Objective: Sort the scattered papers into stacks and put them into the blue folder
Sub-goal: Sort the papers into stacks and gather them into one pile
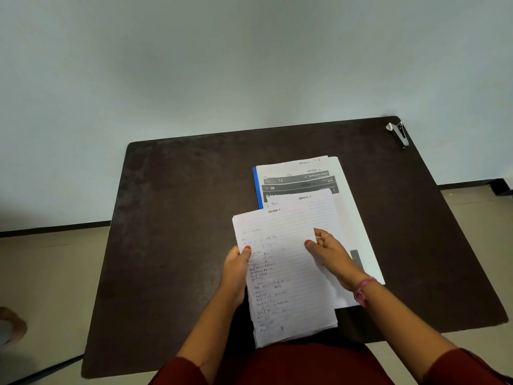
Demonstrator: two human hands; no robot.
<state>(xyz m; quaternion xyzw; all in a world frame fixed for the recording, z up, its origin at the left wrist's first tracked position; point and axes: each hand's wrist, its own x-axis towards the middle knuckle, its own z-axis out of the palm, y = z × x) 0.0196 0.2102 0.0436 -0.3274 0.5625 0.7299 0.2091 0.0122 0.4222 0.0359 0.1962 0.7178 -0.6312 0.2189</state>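
Both hands are gripping a stack (288, 276) of lined handwritten sheets headed "SECTION 1", held over the near edge of the desk (172, 218). Left hand (236, 270) pinches its left edge, right hand (330, 257) pinches the right edge. Behind it, a pile of papers (319, 184) lies on the blue folder (257, 187), mid-desk. Readable there: "SECTION 1", "74", "2B", "#14", "Dexterous Hand". A stapler (399, 133) sits at the far right corner.

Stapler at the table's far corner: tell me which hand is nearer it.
Right. The right hand lies below-left of the stapler; the left hand sits farther left.
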